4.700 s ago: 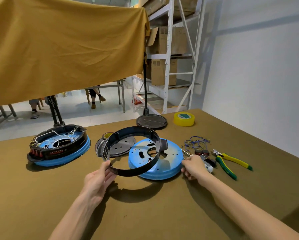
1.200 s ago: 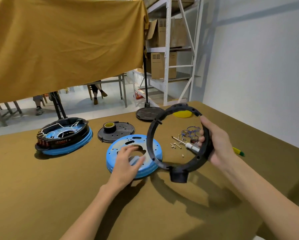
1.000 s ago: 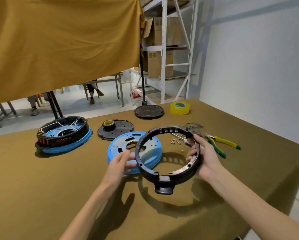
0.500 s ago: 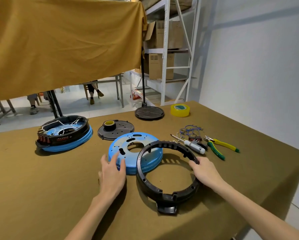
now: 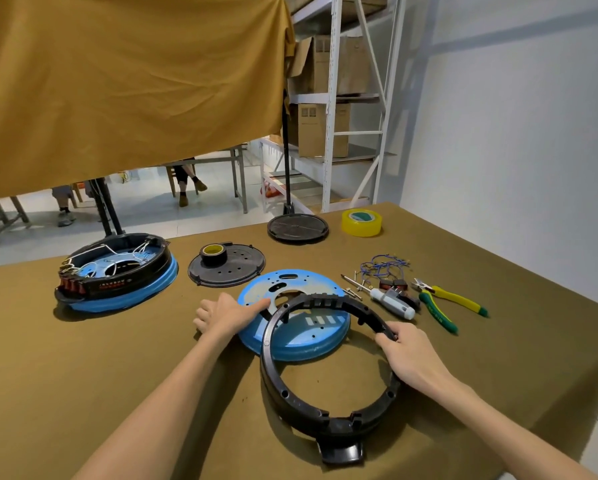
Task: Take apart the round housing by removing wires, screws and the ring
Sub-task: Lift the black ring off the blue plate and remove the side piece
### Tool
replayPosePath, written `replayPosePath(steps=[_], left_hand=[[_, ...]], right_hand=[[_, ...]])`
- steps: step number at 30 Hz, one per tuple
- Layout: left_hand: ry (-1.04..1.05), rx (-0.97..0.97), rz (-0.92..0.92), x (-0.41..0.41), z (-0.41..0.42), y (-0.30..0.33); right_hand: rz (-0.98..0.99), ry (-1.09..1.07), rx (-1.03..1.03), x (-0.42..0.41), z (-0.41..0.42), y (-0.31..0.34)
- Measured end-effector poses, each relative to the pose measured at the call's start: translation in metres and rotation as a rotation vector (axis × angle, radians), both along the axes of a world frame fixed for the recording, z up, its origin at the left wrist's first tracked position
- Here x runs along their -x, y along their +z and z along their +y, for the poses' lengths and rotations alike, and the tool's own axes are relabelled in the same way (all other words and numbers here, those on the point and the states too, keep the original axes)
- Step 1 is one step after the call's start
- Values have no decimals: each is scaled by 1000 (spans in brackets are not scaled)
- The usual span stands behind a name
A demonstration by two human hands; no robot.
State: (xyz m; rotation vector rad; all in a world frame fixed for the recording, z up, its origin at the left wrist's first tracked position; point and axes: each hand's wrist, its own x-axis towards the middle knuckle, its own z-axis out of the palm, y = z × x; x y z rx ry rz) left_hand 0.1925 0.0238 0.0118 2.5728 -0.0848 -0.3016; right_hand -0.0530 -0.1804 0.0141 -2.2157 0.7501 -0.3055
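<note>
I take the blue plate (image 5: 292,327) as my landmark. The black ring (image 5: 328,372) lies off it now — its far arc resting over the plate's near-right edge, the rest flat on the desk (image 5: 117,393) in front. My right hand (image 5: 406,353) has its fingers curled onto the ring's right rim; my left hand (image 5: 226,315) lies flat, fingers straight, on the plate's left edge. I judge the ring removal essentially done. Screws, the wire bundle (image 5: 382,266) and a screwdriver (image 5: 384,299) sit right of the plate. Next I'd let go of the ring — then turn to the second housing (image 5: 115,275), well left, which is wired
</note>
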Motion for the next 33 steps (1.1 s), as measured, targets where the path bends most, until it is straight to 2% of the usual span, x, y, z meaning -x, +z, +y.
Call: replayPosePath(steps=[4, 8, 13, 18, 23, 26, 30, 33], left_hand=[[-162, -124, -4, -13, -20, 5], [-178, -136, -93, -25, -29, 7], [-26, -12, -160, -48, -24, 17], [144, 167, -162, -57, -59, 23], [191, 118, -148, -74, -80, 11], [220, 99, -146, -84, -79, 6], [238, 212, -84, -82, -66, 8], [174, 383, -198, -51, -45, 2]], right_hand=[[-38, 11, -26, -1, -11, 2], [-84, -19, -74, -1, -24, 0], [-149, -49, -64, -4, -36, 0], [-143, -14, -78, -19, -43, 5], [-111, 58, -102, -31, -43, -1], [-52, 62, -48, -46, -43, -4], [61, 163, 29, -62, -34, 0], [-72, 80, 135, -65, -37, 4]])
